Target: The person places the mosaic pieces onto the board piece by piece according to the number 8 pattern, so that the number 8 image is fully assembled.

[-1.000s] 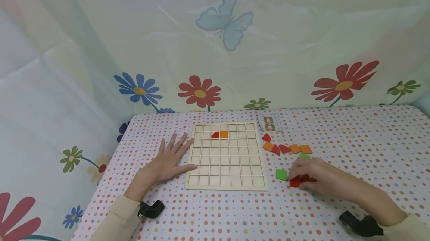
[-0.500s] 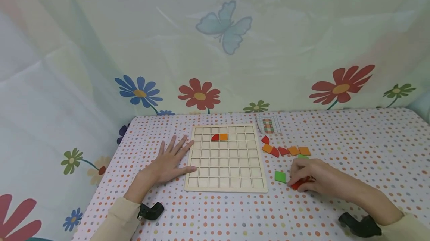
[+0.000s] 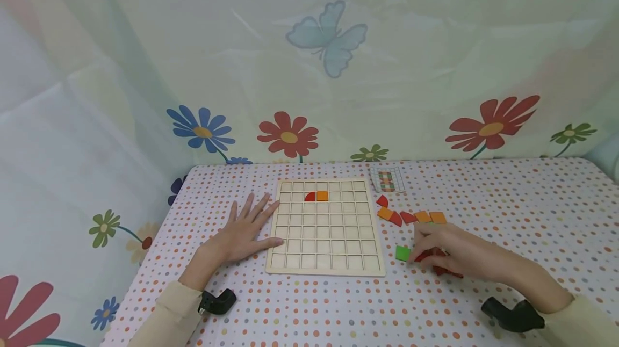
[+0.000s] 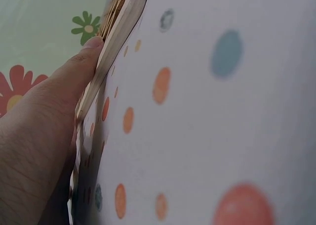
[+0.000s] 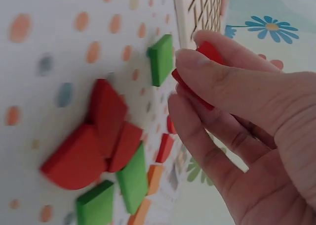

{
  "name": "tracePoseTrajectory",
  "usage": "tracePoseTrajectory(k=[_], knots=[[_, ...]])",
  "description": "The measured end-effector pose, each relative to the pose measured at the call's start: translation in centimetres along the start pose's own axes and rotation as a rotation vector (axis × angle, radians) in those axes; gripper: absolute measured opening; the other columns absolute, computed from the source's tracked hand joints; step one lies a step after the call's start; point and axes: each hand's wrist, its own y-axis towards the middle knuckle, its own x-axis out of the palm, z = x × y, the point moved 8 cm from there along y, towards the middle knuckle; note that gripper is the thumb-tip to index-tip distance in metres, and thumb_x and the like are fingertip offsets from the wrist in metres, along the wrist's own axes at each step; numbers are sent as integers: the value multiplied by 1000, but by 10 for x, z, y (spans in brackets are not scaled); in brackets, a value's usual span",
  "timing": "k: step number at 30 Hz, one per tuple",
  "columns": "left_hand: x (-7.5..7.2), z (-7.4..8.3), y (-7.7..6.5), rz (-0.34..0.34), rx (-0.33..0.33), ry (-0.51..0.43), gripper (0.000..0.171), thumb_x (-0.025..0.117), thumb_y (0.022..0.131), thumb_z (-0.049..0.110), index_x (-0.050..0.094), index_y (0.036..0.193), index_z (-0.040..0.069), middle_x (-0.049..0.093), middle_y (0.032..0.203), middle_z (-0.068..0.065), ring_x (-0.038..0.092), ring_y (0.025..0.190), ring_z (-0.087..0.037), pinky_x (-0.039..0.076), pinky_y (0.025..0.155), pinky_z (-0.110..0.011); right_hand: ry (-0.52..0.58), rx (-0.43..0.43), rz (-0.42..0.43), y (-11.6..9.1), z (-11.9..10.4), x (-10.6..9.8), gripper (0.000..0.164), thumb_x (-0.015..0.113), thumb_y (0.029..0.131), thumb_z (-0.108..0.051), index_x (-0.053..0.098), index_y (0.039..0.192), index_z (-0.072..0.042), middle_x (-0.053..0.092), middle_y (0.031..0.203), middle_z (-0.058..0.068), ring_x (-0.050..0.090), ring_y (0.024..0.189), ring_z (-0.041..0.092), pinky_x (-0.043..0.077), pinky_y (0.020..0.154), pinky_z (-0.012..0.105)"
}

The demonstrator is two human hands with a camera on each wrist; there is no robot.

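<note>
My left hand [image 3: 244, 233] lies with fingers spread, its fingertips and thumb on the left edge of a wooden grid board [image 3: 331, 247]. In the left wrist view the thumb [image 4: 74, 74] rests against the board's rim. One red quarter-circle tile [image 3: 310, 196] and one orange square tile [image 3: 322, 196] sit side by side in cells near the top. Right of the board, my right hand [image 3: 452, 250] pinches a red tile [image 5: 193, 89] between thumb and fingers, raised off the table; fingers partly cover it. Below it lie loose red tiles [image 5: 74, 158] in a small heap.
A green square tile [image 3: 403, 253] lies between board and right hand. Red and orange tiles [image 3: 437, 217] form a loose row farther back, with green tiles [image 5: 96, 205] near the red heap. A small printed pattern card [image 3: 387, 180] lies beyond the board's right corner.
My right hand has picked a red tile out of the heap and lifted it slightly, exposing other red tiles beneath. My left hand stays in place on the board's edge.
</note>
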Motion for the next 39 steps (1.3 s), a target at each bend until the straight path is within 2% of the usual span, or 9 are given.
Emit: tracePoseTrajectory(k=[4,7,15,23,27,31,32,35,39], knots=[[0,0,0,-3,4,-8,93,55,97,69,21,169,21,10,176,-11,-4,160,-43,-3,122,-72,-47,-44,39,10,-7,-7,21,85,86,-6,79,96,-24,59,93,-19,53,81,-2,54,68,23],[0,-1,0,-8,-1,-5,93,55,97,69,20,169,21,9,176,-10,-5,160,-43,-4,122,-71,-80,-33,83,22,-10,-13,22,87,84,-6,78,94,-24,64,93,-19,56,81,-1,56,69,25],[1,-1,1,-11,-4,1,94,54,97,71,20,169,22,8,176,-9,-5,160,-43,-4,122,-71,-109,-19,268,53,-10,-29,24,89,77,4,82,92,-13,72,88,-12,66,80,7,59,69,28],[1,-1,2,-9,1,1,93,53,97,71,19,170,24,8,176,-9,-6,160,-41,-4,123,-70,-106,-9,242,82,-13,-26,19,87,81,3,82,92,-11,73,89,-9,64,80,8,56,69,29],[2,-1,2,-8,2,-3,93,53,97,71,19,170,24,8,176,-9,-6,160,-41,-4,122,-71,-102,-34,224,96,-17,-22,19,85,82,5,83,94,-10,72,90,-8,66,83,9,58,79,38],[2,-2,2,-7,3,-13,93,54,97,70,20,169,24,8,176,-9,-6,160,-42,-4,122,-71,-85,-50,235,110,-20,-22,17,84,84,4,83,96,-8,72,89,-7,69,85,12,58,81,37],[2,-2,2,-6,2,-14,93,54,97,70,20,169,24,8,176,-9,-6,160,-42,-4,122,-71,-70,-53,240,114,-21,-22,17,83,85,4,84,97,-7,72,90,-6,70,86,13,59,77,33],[1,-2,1,-4,0,-14,93,54,97,70,20,169,23,8,176,-9,-6,160,-42,-4,122,-71,-27,-64,266,123,-22,-25,18,82,86,5,83,102,-3,74,93,-1,72,89,20,62,77,32],[0,-1,1,0,0,-9,93,55,96,70,21,169,23,8,176,-10,-5,160,-43,-4,122,-71,-4,-42,293,135,-18,-29,20,81,87,4,82,107,-1,74,96,3,71,91,23,62,80,35]])
